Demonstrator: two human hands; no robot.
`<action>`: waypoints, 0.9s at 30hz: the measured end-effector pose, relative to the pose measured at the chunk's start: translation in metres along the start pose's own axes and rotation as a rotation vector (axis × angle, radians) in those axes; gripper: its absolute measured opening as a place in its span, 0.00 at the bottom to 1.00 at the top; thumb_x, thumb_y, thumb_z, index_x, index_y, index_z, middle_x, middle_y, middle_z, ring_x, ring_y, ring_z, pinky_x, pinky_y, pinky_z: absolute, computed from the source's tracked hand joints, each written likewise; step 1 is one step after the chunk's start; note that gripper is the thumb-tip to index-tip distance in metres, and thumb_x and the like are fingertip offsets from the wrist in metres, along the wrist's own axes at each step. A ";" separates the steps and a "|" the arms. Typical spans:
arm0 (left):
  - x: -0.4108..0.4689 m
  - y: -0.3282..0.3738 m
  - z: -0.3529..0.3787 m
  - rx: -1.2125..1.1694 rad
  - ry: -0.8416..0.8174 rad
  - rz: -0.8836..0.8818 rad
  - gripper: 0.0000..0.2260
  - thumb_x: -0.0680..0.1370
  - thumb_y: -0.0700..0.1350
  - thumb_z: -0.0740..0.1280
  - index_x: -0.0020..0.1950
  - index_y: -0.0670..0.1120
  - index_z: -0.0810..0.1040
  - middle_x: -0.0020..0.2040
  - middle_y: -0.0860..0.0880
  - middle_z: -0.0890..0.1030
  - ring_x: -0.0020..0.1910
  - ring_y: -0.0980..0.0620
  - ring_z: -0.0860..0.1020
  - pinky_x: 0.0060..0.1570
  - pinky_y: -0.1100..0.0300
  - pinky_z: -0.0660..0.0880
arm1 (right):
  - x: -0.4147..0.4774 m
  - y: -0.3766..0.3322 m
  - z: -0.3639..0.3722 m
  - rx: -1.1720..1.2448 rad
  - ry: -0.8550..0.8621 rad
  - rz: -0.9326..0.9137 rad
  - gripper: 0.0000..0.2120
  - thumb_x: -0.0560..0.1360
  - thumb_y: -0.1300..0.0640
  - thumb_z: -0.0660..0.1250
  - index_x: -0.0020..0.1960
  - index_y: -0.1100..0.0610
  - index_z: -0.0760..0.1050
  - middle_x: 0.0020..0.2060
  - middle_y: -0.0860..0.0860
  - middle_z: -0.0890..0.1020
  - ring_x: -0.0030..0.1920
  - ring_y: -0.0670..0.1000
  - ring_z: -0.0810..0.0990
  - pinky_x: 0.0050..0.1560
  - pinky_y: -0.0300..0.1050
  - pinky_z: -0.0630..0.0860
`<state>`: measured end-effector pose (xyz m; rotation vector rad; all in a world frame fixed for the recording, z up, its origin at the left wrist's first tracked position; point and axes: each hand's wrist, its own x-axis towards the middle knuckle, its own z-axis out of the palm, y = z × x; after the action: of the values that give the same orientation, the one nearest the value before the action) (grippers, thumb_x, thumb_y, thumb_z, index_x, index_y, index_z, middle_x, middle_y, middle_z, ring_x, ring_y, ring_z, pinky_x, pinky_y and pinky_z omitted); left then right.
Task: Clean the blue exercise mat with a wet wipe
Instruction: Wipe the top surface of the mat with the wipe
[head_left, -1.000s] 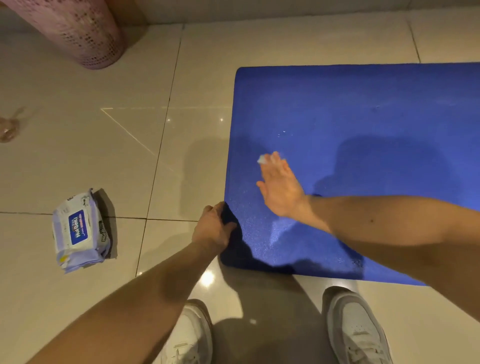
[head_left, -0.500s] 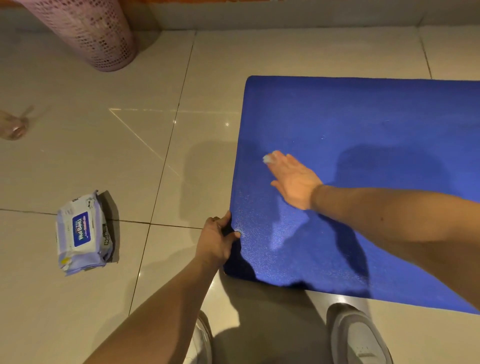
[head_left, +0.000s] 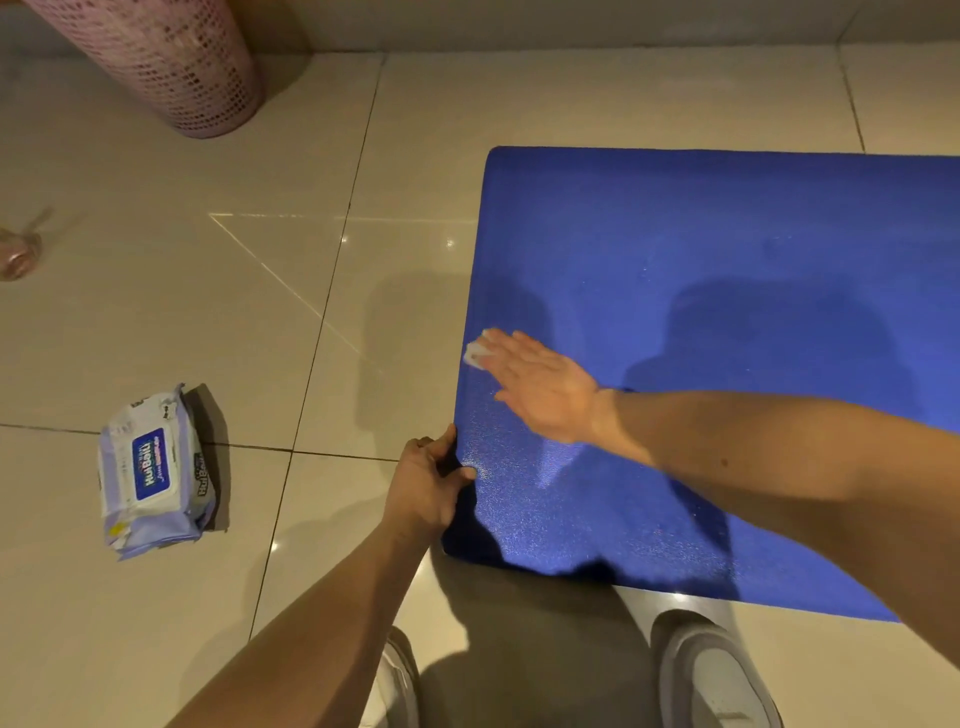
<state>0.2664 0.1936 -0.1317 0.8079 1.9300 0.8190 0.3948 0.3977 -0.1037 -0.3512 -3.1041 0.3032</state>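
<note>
Dim warm light, glare on floor (head_left: 311, 291), soft shadows (edges bowed)

We find the blue mat (head_left: 727, 249) unobstructed over its far and right portions. At its left edge the right grip (head_left: 540, 387) presses flat on a wipe (head_left: 474, 356); the left grip (head_left: 423, 486) holds its near-left corner. Left of the mat, bare floor (head_left: 260, 312) gives passage up to a wipe pack (head_left: 153, 473). A pink basket (head_left: 156, 62) stands far-left of the mat; shoes (head_left: 717, 680) stand just off its near edge.

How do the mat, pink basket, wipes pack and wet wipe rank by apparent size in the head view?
blue mat
pink basket, cropped by the frame
wipes pack
wet wipe, mostly hidden under the right hand
</note>
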 end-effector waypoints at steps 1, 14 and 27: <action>0.005 -0.013 0.002 -0.021 0.009 -0.019 0.25 0.71 0.49 0.74 0.69 0.56 0.77 0.52 0.45 0.84 0.56 0.43 0.81 0.60 0.44 0.76 | -0.003 0.018 -0.011 0.019 0.037 0.066 0.23 0.80 0.57 0.60 0.75 0.50 0.67 0.75 0.50 0.69 0.74 0.57 0.67 0.75 0.56 0.65; -0.018 0.049 -0.011 0.192 0.002 0.021 0.20 0.72 0.32 0.71 0.59 0.50 0.81 0.39 0.67 0.83 0.42 0.68 0.80 0.44 0.76 0.69 | -0.009 0.015 -0.046 0.813 0.239 0.678 0.28 0.79 0.56 0.70 0.77 0.55 0.68 0.68 0.51 0.77 0.65 0.51 0.77 0.65 0.32 0.68; -0.008 0.148 0.009 -0.257 0.109 -0.199 0.35 0.71 0.66 0.71 0.68 0.44 0.73 0.63 0.45 0.79 0.62 0.45 0.79 0.64 0.46 0.75 | -0.047 -0.012 -0.094 1.488 0.296 0.884 0.14 0.74 0.68 0.74 0.57 0.58 0.79 0.42 0.55 0.82 0.42 0.52 0.85 0.49 0.46 0.83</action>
<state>0.3097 0.2743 -0.0145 0.4176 1.9133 0.9797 0.4407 0.3938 -0.0084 -1.3287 -1.4966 1.9737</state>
